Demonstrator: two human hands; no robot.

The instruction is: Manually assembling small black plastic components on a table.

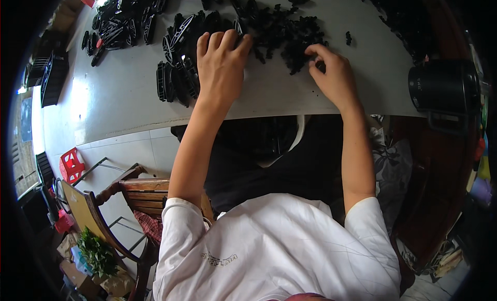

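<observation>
The person wears a white short-sleeved shirt (279,249) with a small grey chest mark and dark trousers (290,166).

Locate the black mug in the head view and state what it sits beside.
The black mug stands at the right edge of the grey table, lower right of the right hand, which picks at a pile of small black parts.

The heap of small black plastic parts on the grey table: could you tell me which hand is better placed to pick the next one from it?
Probably the right hand: its fingertips already pinch at the edge of the heap of small black plastic parts. The left hand lies palm down over the larger black oval plastic pieces.
</observation>
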